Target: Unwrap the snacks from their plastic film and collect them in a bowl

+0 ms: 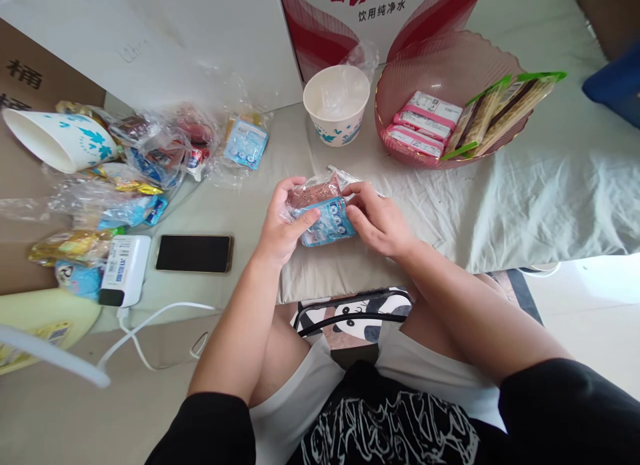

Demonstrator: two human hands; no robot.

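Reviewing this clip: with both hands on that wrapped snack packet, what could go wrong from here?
1. The left hand and right hand pinch the snack packet by its clear wrap; if it tears suddenly, the contents may spill onto the sheet.
2. The paper cup stands just beyond the hands, so a jerk forward might tip it.
3. The pink bowl leans tilted against the box; a nudge may slide its packets out.

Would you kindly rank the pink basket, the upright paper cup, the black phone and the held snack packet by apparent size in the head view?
1. pink basket
2. and 3. paper cup and black phone: too alike to rank.
4. snack packet, partly covered by the left hand and right hand.
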